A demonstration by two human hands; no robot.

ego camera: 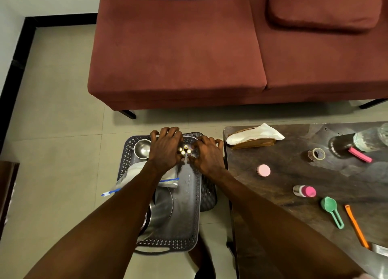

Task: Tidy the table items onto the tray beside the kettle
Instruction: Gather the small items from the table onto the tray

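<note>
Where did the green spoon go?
The green measuring spoon lies on the dark table at the right of the head view, between the pink-capped bottle and the orange stick.

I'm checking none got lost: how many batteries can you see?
4 batteries, upright in a tight cluster over the far end of the tray, between the left hand and right hand. Others may be hidden.

Grey lattice-sided tray (195, 222), maroon sofa (189, 47), pink lid (263, 170), green scoop (331, 209).
</note>
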